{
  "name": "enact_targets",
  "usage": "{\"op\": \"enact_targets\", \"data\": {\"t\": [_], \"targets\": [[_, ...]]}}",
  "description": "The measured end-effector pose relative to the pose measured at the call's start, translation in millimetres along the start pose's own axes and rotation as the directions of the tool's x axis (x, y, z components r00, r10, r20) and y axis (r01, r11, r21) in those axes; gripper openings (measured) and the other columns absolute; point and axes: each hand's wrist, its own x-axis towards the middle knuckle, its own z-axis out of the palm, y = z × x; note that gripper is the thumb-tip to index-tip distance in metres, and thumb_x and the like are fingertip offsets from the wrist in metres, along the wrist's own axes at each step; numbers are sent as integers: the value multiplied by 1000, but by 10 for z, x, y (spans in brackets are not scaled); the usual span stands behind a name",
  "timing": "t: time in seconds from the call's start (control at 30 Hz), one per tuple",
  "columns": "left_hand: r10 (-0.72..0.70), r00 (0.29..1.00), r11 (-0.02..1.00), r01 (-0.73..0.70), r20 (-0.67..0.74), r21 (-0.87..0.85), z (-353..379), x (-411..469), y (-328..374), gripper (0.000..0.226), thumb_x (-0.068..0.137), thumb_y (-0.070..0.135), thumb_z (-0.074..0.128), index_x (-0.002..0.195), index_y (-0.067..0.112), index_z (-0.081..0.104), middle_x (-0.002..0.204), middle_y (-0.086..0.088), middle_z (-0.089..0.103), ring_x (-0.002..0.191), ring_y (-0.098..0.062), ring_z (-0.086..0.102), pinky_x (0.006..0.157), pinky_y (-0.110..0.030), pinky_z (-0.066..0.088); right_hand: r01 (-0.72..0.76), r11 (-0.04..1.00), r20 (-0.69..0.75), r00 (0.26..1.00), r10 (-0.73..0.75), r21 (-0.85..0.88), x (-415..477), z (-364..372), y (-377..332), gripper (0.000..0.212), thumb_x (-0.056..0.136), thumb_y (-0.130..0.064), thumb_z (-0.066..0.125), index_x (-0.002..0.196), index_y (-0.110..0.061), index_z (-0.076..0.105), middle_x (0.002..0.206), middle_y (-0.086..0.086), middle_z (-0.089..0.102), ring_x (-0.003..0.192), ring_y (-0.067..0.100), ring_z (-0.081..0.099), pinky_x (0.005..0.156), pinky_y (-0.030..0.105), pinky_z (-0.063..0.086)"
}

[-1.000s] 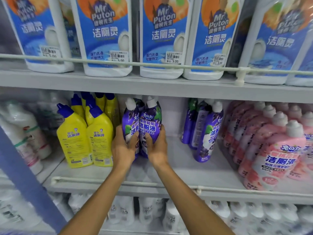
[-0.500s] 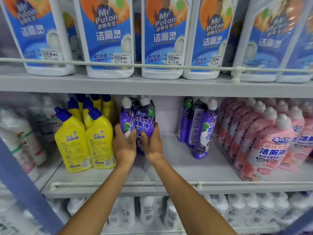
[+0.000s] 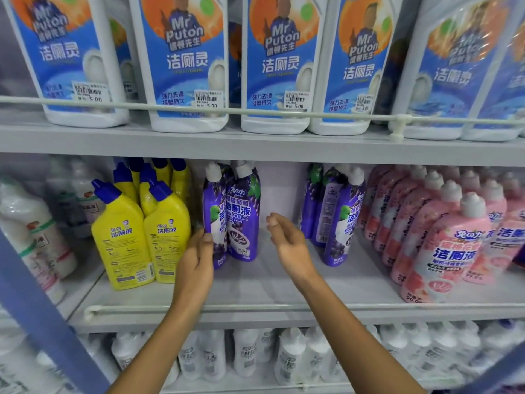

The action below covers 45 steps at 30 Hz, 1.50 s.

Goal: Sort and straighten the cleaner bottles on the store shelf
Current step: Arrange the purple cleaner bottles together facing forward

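Purple bottles [image 3: 241,214] stand upright, caps up, labels facing outward.

- The right hand [image 3: 289,245] lets go of the purple bottles [image 3: 241,214], now open at their 3 o'clock.
- The left hand [image 3: 196,263] loosens, fingertips only touching.

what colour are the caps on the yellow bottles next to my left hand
Dark blue caps on the yellow bottles, clearest in the head view.

Blurred white bottles [image 3: 247,356] on bottom shelf [image 3: 227,389]
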Motion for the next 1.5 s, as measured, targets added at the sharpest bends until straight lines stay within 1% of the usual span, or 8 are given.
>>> {"op": "enact_targets", "data": {"t": [0.07,0.27,0.47,0.63,0.73,0.93,1.23,1.5], "targets": [[-59,998,989,59,1,-135,-129,-65,40,42,104,58,42,123,32,68,125,9,70,120,-12,64,103,-36,50,11,1000,-34,999,-10,24,-120,-201,-38,59,96,-65,56,137,-23,62,135,-8,68,127,9,63,113,37,49],[-118,991,964,130,64,-232,-406,-176,275,85,86,79,40,125,9,70,118,0,77,110,-14,72,97,-38,53,107,991,-156,983,-93,79,-512,-981,-198,50,99,-48,49,136,-17,63,127,-2,74,121,12,68,107,39,53],[-74,976,954,130,206,-272,201,-149,653,54,103,51,41,119,8,71,115,-5,77,106,-17,74,92,-32,59,166,986,-393,905,-163,-26,-237,-1564,-211,46,94,-53,69,132,-29,64,133,1,70,120,7,64,111,38,49],[3,954,975,65,301,-214,1268,218,893,26,101,46,53,100,27,71,107,0,75,104,-17,72,96,-36,56,151,986,-300,940,-165,-71,286,-1628,-154,73,90,-40,79,149,-13,46,144,0,58,130,11,58,113,30,46],[49,963,991,-15,264,-130,1806,565,894,5,98,34,65,98,29,65,95,13,69,91,-3,68,86,-18,52,127,985,-240,959,-153,-117,513,-1645,-106,75,81,-41,85,144,-21,50,136,-6,64,124,5,62,106,27,49],[-45,979,996,29,197,82,2396,1095,907,40,95,40,69,125,13,62,109,1,66,103,-18,62,82,-23,42,207,958,-232,940,-251,-198,663,-1650,28,47,82,-31,86,122,-31,63,115,-4,75,106,11,72,97,39,57],[127,972,968,-165,198,190,2475,1160,816,32,103,24,54,128,5,57,124,-19,67,113,-37,63,87,-33,47,160,960,-280,934,-223,-230,637,-1737,49,46,76,-43,87,116,-30,68,100,-11,77,92,7,74,88,42,60],[199,952,974,-218,234,56,1806,826,911,35,83,26,58,118,19,59,87,7,65,75,-9,62,68,-25,46,135,968,-252,949,-188,-213,376,-1601,-79,45,58,-53,95,88,-43,63,90,-11,75,85,7,73,83,39,61]]}}
